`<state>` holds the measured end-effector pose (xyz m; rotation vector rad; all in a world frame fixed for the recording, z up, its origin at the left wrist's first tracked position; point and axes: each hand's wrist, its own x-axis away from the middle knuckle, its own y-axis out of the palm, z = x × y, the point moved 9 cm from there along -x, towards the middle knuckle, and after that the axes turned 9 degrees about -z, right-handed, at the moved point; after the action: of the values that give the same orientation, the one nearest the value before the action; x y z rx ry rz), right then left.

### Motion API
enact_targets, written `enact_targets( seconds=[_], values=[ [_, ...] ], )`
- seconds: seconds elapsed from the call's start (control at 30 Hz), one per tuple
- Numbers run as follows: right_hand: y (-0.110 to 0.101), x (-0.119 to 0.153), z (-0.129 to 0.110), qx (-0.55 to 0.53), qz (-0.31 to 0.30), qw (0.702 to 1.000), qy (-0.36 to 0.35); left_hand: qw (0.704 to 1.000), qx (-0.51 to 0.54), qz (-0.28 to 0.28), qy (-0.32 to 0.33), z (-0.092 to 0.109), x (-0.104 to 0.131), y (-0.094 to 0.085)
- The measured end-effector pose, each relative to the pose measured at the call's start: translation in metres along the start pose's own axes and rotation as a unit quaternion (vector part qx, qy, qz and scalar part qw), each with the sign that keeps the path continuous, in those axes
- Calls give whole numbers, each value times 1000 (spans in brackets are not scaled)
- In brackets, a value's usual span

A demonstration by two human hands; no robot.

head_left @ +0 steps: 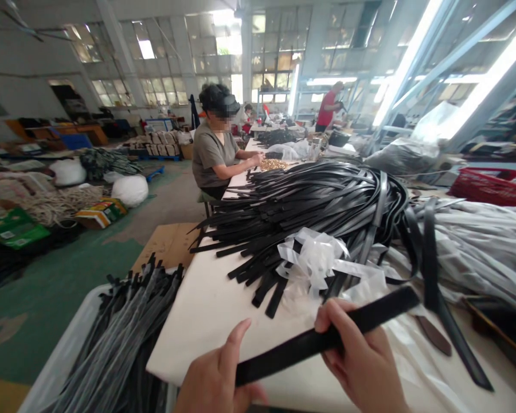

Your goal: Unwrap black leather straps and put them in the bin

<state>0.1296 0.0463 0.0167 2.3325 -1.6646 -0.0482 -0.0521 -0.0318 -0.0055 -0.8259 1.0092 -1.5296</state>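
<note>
Holding a black strap (284, 354), right hand (361, 358) clamped on it, left hand (212, 376) at one end, thumb apart.

Black strap (286, 354) in right hand (356, 353), near end at left hand (217, 373), over pale table (215, 304).

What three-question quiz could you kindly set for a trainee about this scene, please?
1. True or false: the right hand grips a black strap.
2. Multiple choice: what colour is the basket at the far right?
a) blue
b) green
c) red
3. Fill in the blank: the brown cardboard is to the ____ of the table.

Key: 1 true; 2 c; 3 left.
</note>
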Motion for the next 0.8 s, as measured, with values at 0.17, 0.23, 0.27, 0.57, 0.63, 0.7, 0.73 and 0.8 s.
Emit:
enact_targets(
  seconds=[0.17, 0.23, 0.27, 0.57, 0.63, 0.7, 0.73, 0.8],
  values=[
    [30, -1, -1, 109, -50, 991, -54, 999, -22, -46, 3, 5, -13, 12],
    [29, -2, 5, 92, -44, 994, -41, 998, 14, -63, -27, 0, -14, 17],
    [25, -4, 7, 74, -33, 996, -32, 996, 53, -53, -42, -4, -14, 17],
    [-22, -32, -6, 42, 18, 997, -66, 810, 583, -38, -55, -8, -41, 16],
    [-28, -37, -7, 51, 16, 996, -72, 788, 598, -94, -114, -13, -43, 29],
    [-33, -39, -5, 59, 10, 996, -70, 800, 564, -122, -167, -22, -40, 37],
    [-35, -40, -5, 63, 8, 996, -69, 805, 550, -123, -184, -26, -38, 40],
    [-39, -40, -4, 76, 4, 995, -69, 811, 539, -115, -197, -29, -37, 42]
  ],
)
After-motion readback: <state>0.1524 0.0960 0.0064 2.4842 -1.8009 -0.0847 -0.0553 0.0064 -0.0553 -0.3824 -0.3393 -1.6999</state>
